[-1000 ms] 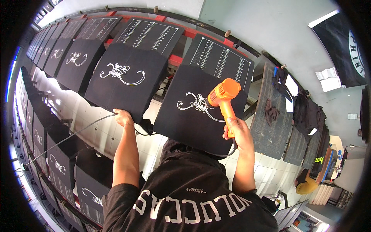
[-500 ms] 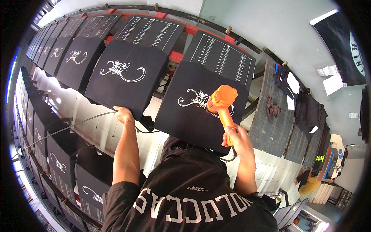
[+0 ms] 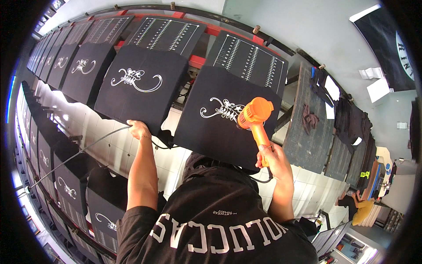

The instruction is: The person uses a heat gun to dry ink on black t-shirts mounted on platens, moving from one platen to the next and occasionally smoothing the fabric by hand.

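Note:
My right hand [image 3: 274, 158] is closed around the handle of an orange heat gun [image 3: 256, 115]. Its nozzle end sits over the white ornamental print on a black fabric piece [image 3: 206, 132], hiding the print's right part. That fabric lies on a dark board [image 3: 246, 59] marked with white ruler lines. At the left, my left hand [image 3: 139, 129] is closed on a grey-black cable [image 3: 88, 146], by the near edge of a second black fabric piece [image 3: 140, 103] with a similar white print. The cable stretches left from the hand, and a dark length also shows to its right.
More boards with printed black fabric [image 3: 81, 70] run in a row to the far left. Another row [image 3: 66, 176] stands at the lower left. Right of me are a worn dark board [image 3: 307, 141] and piled dark cloth [image 3: 351, 121]. Another person in yellow [image 3: 364, 212] is at the lower right.
The view has shifted slightly. The heat gun has moved a little to the right relative to the print, showing more of it. My left hand keeps its hold on the cable.

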Demonstrator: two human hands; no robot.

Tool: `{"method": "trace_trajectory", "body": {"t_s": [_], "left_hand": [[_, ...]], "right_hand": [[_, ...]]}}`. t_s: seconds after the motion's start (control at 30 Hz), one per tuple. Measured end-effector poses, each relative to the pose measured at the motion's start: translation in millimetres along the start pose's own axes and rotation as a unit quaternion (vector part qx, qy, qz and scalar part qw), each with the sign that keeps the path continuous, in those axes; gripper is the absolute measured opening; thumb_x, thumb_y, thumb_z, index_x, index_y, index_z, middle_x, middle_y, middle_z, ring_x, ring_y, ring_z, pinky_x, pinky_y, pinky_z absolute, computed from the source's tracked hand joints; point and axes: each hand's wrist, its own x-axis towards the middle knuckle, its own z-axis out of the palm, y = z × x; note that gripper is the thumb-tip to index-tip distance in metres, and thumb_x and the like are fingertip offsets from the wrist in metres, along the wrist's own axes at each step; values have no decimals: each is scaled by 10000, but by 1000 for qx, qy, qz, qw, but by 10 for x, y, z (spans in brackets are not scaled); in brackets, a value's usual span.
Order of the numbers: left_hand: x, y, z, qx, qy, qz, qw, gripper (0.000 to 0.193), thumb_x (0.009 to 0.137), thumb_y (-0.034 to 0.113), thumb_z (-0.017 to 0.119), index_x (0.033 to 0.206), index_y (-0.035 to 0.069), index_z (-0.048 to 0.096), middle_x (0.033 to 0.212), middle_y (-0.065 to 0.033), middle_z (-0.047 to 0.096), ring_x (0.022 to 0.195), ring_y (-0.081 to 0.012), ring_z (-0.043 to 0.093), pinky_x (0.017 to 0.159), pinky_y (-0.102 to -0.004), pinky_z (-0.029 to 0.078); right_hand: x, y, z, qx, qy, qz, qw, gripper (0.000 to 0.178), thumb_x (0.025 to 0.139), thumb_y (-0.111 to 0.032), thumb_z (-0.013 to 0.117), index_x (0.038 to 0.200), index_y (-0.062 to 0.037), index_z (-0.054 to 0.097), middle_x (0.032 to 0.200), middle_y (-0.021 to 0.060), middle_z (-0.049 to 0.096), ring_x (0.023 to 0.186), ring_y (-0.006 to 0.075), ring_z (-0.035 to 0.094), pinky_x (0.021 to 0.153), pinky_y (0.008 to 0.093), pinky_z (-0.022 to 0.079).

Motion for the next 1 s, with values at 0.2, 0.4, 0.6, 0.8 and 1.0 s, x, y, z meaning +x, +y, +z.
{"method": "trace_trajectory", "body": {"t_s": [0.2,0.4,0.6,0.8,1.0], "left_hand": [[-116,55,-71,-7,3,8,1000,737,962,529,299,1058,-129,616,1063,-290,645,990,-426,624,919,-460,468],[53,-49,44,-3,3,1,1000,739,962,534,296,1072,-125,612,1074,-290,643,1002,-425,622,926,-462,470],[138,-79,76,-15,-14,-16,1000,739,959,542,301,1143,-119,575,1133,-301,616,1051,-417,604,946,-466,457],[-1,-12,8,-21,-11,-14,1000,737,952,550,322,1153,-115,571,1147,-297,611,1057,-418,601,946,-465,457],[183,-106,113,-28,-10,-20,999,743,945,559,334,1141,-111,590,1142,-290,618,1036,-421,612,930,-463,470]], "right_hand": [[-66,18,-27,1,9,-6,1000,313,951,-288,586,1059,4,552,699,31,573,559,113,588,528,242,483],[-127,32,-85,14,24,3,1000,290,948,-273,587,1042,1,561,694,34,577,550,116,583,524,240,472],[-166,116,-164,18,32,-9,999,275,949,-260,589,1016,4,555,693,38,578,546,119,577,529,253,473],[-214,186,-254,26,53,1,998,271,952,-267,583,1004,-2,561,687,38,577,551,126,589,528,250,476],[-253,185,-322,29,67,-12,997,297,951,-280,586,1012,9,557,689,38,577,553,126,591,520,250,469]]}}
